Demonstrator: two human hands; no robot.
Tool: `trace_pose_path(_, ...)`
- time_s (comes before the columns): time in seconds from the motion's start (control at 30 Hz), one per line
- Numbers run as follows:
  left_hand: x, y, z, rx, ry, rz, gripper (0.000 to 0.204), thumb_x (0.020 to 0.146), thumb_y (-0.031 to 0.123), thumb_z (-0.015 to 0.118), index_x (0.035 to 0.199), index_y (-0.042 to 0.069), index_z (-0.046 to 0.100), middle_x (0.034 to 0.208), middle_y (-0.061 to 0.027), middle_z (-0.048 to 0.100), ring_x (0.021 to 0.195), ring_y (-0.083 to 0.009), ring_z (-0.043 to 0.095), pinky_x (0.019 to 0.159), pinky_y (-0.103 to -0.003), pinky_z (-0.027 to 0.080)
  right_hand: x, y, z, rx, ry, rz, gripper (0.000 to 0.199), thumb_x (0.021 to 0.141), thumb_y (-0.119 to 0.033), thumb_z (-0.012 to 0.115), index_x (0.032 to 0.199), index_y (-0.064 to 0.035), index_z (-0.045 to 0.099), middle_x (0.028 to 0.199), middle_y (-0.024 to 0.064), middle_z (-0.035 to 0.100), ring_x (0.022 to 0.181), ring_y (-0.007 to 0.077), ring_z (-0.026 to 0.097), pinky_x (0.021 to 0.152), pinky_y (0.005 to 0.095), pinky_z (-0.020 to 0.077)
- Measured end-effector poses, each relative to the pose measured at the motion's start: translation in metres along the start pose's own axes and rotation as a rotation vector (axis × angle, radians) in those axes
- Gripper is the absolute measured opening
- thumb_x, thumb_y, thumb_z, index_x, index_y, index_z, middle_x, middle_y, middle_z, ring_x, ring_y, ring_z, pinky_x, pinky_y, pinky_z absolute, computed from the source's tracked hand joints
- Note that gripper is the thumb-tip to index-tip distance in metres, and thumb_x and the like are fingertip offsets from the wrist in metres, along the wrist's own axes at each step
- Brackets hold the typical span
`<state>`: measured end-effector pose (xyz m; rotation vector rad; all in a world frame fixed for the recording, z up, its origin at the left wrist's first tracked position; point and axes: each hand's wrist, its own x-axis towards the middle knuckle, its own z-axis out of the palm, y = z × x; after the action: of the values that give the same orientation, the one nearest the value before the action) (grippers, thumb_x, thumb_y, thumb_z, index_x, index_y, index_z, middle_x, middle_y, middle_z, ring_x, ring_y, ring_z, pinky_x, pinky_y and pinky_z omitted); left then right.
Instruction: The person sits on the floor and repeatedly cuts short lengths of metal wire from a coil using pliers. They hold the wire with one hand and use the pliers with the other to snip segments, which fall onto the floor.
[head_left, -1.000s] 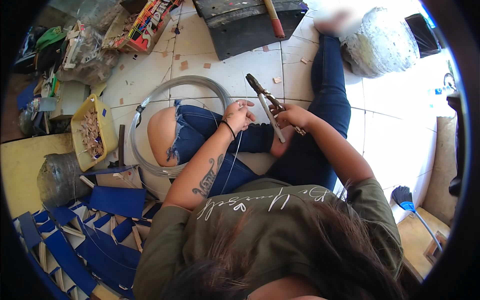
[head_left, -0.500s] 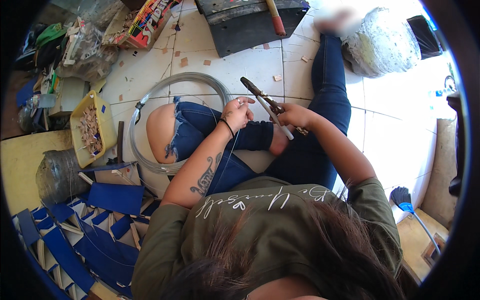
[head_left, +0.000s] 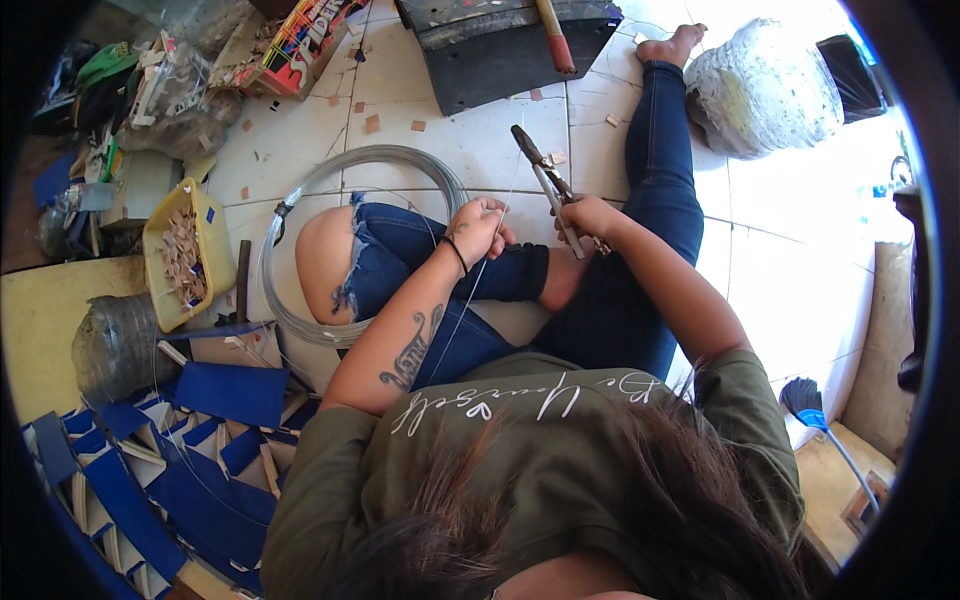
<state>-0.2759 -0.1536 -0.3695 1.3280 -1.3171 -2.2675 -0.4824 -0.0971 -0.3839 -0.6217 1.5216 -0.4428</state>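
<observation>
My left hand (head_left: 480, 228) is closed, pinching a thin metal wire (head_left: 462, 312). One end of that strand rises past my fingers toward the far floor; the other runs down across my lap. My right hand (head_left: 588, 218) grips worn metal pliers (head_left: 543, 158), their jaws pointing up and to the left. Alongside them in the same hand lies a pale rod-like piece (head_left: 551, 194); whether it belongs to the pliers I cannot tell. The pliers are apart from my left hand. A large coil of wire (head_left: 273, 268) lies around my bent left knee.
Beyond my legs stands a black box-like object (head_left: 500, 62) with a red-ended handle (head_left: 556, 40) on top. A yellow tub (head_left: 205, 308) of small wooden pieces sits left. Blue-covered pieces (head_left: 230, 395) pile at lower left. A wrapped white bundle (head_left: 765, 95) and a brush (head_left: 803, 400) are right.
My right hand and the pliers have shifted right, away from my left hand. My left fingers have curled in closer around the wire.
</observation>
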Motion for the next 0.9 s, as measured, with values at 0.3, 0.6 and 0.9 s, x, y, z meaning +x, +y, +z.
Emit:
trace_pose_path(0.3,0.014,-0.016,0.004,0.259,0.112,-0.020,0.020,0.085,0.009,0.036,0.093,-0.001,0.051,0.059,-0.0087,0.057,0.044,-0.0117,0.049,0.043,-0.024,0.041,0.004,-0.004,0.017,-0.200,0.101,0.048,0.015,0.066,-0.013,0.047,0.062,0.0012,0.051,0.059,0.0098,0.052,0.049,0.0172,0.053,0.044,0.0304,0.0426)
trace_pose_path(0.6,0.025,-0.020,0.004,0.378,0.129,-0.059,0.021,0.083,0.007,0.035,0.096,-0.002,0.049,0.059,-0.0087,0.054,0.040,-0.0097,0.043,0.035,-0.022,0.035,0.024,-0.001,0.022,-0.286,0.111,0.109,0.013,0.062,-0.011,0.048,0.059,0.0012,0.051,0.054,0.0114,0.051,0.044,0.0192,0.052,0.040,0.0323,0.0407)
trace_pose_path(0.9,0.034,-0.027,0.002,0.437,0.150,-0.026,0.020,0.084,0.008,0.036,0.095,-0.001,0.049,0.059,-0.0086,0.054,0.042,-0.0105,0.044,0.038,-0.024,0.037,0.033,0.003,0.023,-0.323,0.158,0.139,0.012,0.062,-0.010,0.049,0.061,0.0015,0.052,0.056,0.0110,0.051,0.042,0.0193,0.049,0.039,0.0334,0.0389)
